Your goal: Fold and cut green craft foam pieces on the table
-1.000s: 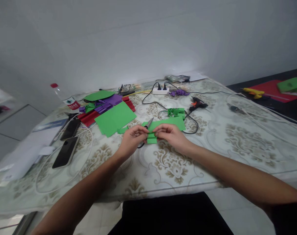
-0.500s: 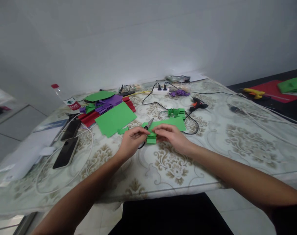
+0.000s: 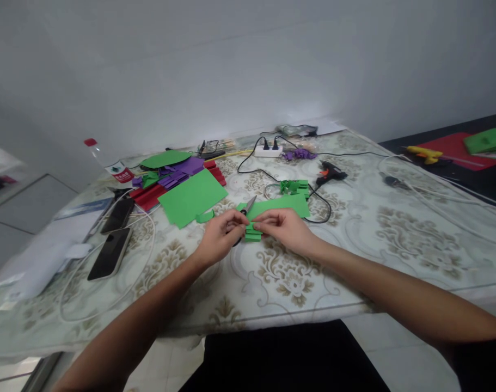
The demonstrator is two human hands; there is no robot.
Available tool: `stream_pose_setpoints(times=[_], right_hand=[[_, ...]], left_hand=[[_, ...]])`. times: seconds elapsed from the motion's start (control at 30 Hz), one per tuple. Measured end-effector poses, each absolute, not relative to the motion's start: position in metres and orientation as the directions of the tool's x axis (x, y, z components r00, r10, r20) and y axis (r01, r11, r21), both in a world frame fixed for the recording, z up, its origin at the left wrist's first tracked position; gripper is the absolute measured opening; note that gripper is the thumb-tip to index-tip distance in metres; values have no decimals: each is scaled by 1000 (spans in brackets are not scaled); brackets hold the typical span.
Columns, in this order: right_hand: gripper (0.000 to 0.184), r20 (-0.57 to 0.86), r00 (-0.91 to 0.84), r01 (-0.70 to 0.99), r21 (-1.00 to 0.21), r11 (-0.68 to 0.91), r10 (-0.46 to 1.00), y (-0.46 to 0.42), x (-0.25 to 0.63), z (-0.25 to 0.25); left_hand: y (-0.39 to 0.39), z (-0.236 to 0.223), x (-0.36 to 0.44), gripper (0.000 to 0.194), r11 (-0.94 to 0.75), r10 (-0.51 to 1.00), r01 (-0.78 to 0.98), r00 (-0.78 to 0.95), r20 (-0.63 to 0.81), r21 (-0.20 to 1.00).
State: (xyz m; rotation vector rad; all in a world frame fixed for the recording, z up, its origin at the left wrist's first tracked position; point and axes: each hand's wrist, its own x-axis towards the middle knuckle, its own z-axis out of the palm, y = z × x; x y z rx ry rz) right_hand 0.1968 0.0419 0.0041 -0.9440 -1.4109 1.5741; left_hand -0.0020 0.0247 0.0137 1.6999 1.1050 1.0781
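Observation:
Between my two hands is a small strip of green paper (image 3: pixel 253 232) with cuts or folds across it. My left hand (image 3: pixel 222 234) pinches its left side with thumb and forefinger. From the right, my right hand (image 3: pixel 286 228) pinches the upper right part of the same strip. A pair of scissors (image 3: pixel 250 204) lies just behind the strip, blades pointing away; its handles are partly hidden by my left hand. Beyond my right hand lies a flat green sheet (image 3: pixel 286 206). A curled green scrap (image 3: pixel 206 216) rests beside my left hand.
Green sheets (image 3: pixel 194 197), purple paper (image 3: pixel 178 175) and red paper (image 3: pixel 149 195) are piled at the left. A phone (image 3: pixel 110 253) and a bottle (image 3: pixel 119 170) stand further left. Behind are a power strip (image 3: pixel 268 151), a black glue gun (image 3: pixel 331 173) and loose cables.
My fingers have shifted slightly on the green strip, my right fingertips a little lower and to the left. More of its layered edge shows now. The scissors have barely moved.

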Motion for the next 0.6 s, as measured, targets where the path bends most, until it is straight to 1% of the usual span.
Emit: stream_pose_setpoints(times=[0.03,0.13,0.27,0.4,0.6], right_hand=[[38,8,-387,-70,-997,-20,922,42,196,3],[37,72,-382,-40,-997,61,921,40,196,3],[35,99,-401,-9,-995,104,911,39,196,3],[31,120,-396,20,-990,139,910,41,197,-2],[21,181,-426,71,-970,233,887,41,198,-2]], left_hand=[[25,13,-2,7,-268,945,224,251,210,937],[27,10,-1,16,-250,947,195,252,198,948],[31,5,-2,24,-222,946,221,283,155,950],[32,6,-4,24,-218,943,243,301,140,945],[31,11,-1,22,-172,953,210,284,108,963]])
